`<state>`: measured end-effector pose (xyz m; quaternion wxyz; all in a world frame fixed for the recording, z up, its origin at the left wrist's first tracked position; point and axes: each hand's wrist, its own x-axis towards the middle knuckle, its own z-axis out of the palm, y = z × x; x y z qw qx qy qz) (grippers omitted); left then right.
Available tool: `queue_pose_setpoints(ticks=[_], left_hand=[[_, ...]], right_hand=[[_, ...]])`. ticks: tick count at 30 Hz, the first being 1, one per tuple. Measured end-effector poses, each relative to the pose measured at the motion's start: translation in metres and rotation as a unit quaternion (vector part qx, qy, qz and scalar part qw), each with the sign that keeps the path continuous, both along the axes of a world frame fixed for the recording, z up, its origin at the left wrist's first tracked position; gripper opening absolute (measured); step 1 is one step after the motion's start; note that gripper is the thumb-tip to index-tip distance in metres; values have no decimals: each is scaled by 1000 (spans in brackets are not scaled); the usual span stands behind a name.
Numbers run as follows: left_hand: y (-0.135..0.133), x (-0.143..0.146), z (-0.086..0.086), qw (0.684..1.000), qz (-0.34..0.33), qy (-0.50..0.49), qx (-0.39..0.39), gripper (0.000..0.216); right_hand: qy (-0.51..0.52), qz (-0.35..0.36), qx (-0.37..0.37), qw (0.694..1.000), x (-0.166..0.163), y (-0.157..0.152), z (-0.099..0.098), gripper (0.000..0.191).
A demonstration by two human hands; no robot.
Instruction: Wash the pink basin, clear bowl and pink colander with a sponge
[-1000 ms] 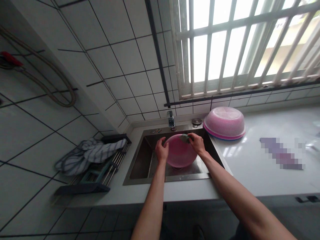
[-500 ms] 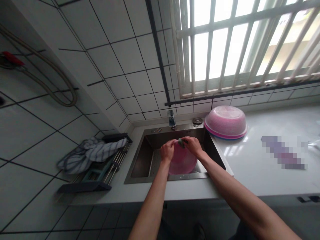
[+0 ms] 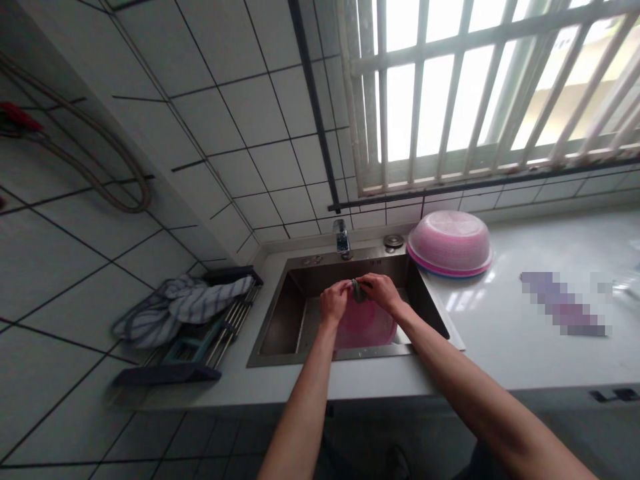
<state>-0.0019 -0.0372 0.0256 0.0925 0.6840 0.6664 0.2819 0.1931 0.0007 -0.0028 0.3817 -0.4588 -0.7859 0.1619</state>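
Pink bowl (image 3: 367,325) tilted on edge inside the steel sink (image 3: 280,320), left hand (image 3: 334,301) curled tight on its top rim, right hand (image 3: 384,291) closed around a dark scrubber (image 3: 357,289) there, faucet (image 3: 341,237) behind, upturned pink basin (image 3: 450,243) right.

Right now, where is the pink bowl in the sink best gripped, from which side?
Probably the top rim, from above: the pink bowl stands on edge in the sink, rim uppermost, where the left hand pinches it beside the dark pad in the right hand.
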Motion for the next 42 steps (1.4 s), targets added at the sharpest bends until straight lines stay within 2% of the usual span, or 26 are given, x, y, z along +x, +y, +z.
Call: queue_pose_setpoints(ticks=[4, 6, 10, 15, 17, 20, 23, 25, 28, 32, 34, 36, 37, 42], left_hand=[[-1, -6, 4, 997, 71, -6, 10, 29], [-2, -4, 4, 998, 57, 1, 7, 29], [-2, 0, 1, 1000, -6, 12, -9, 29], [-1, -9, 3, 998, 60, -6, 4, 27], [-2, -6, 4, 999, 51, -4, -4, 27], [-3, 2, 5, 1000, 13, -5, -28, 28], [-2, 0, 5, 999, 35, -20, -20, 28], [-1, -11, 5, 996, 81, -37, 3, 27], [2, -28, 3, 988, 135, -61, 31, 28], [3, -35, 2, 986, 144, -68, 42, 28], [3, -31, 2, 989, 131, -66, 37, 28], [2, -25, 2, 991, 115, -59, 27, 28], [2, -23, 2, 992, 109, -55, 23, 27], [2, -16, 3, 994, 98, -38, 20, 27]], right_hand=[[10, -34, -8, 999, 6, 3, 2, 25], [-9, -35, -6, 999, 3, 1, 3, 25], [-44, 10, 16, 999, -7, -5, 5, 28], [-14, -14, 5, 1000, -1, -2, 3, 29], [-22, -20, 3, 1000, -1, -3, 3, 28], [-36, 10, 13, 999, -8, -6, 5, 31], [-4, 17, 12, 1000, -7, -5, 5, 31], [34, -17, -6, 999, 1, 0, 2, 27], [64, -109, -50, 991, 21, 10, -8, 23], [117, -250, -68, 959, 44, 20, -16, 21], [159, -282, -47, 945, 47, 22, -15, 24], [195, -269, -21, 943, 42, 21, -10, 27], [204, -240, -12, 949, 37, 19, -8, 27], [158, -19, -26, 987, 2, 2, 1, 16]])
